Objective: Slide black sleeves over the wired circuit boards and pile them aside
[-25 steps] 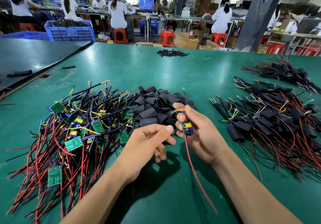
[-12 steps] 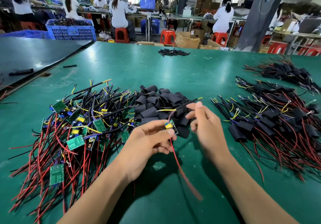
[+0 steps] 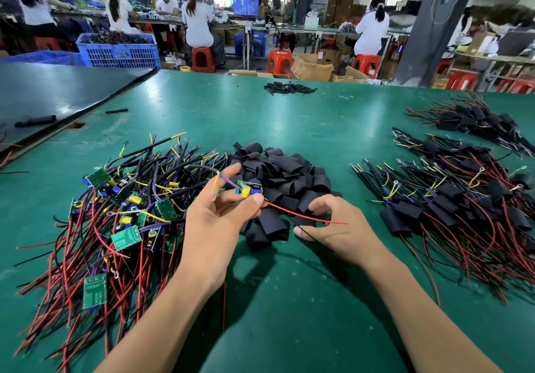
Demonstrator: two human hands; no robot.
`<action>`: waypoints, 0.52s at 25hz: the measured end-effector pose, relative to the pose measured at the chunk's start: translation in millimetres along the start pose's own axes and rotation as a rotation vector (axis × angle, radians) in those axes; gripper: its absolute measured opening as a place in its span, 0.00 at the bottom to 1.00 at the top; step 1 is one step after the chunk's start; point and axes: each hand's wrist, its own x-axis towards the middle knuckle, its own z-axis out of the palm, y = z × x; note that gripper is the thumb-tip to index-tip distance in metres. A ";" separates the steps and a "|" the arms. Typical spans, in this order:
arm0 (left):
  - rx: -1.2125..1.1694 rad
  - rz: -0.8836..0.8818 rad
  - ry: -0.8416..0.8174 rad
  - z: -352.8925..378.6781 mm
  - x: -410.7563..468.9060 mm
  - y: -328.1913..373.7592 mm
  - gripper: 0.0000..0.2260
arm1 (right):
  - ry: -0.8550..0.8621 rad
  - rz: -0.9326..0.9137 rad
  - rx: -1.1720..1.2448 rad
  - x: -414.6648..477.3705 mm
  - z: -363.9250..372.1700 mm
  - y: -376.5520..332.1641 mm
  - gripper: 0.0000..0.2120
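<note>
Pinching circuit board (image 3: 249,188) crosswise, red wire (image 3: 338,222) rightward

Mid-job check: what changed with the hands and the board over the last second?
The circuit board passed from the right hand to the left hand, which now pinches it. The right hand left it and dropped to the pile of black sleeves, fingers curling at one sleeve; grip unclear. The bare-board heap and finished piles stayed put.
</note>
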 end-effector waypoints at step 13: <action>0.312 0.043 0.152 -3.5 -1.5 -6.6 0.26 | -0.162 -0.046 -0.164 -3.3 -21.9 -4.6 0.14</action>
